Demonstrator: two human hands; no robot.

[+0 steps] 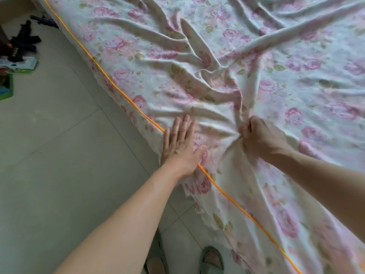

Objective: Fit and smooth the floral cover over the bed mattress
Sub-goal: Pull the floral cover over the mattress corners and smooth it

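Observation:
The floral cover, cream with pink roses, lies over the bed mattress and is heavily wrinkled, its folds fanning out from my right hand. An orange piping line runs along the mattress edge, diagonally from upper left to lower right. My left hand lies flat, fingers together and palm down, on the cover right at that edge. My right hand is closed in a fist around a bunch of the cover, a little in from the edge. The mattress itself is hidden under the fabric.
Pale tiled floor fills the left side. Black toys and colourful boxes lie on the floor at the upper left. My feet in slippers stand close to the bed at the bottom.

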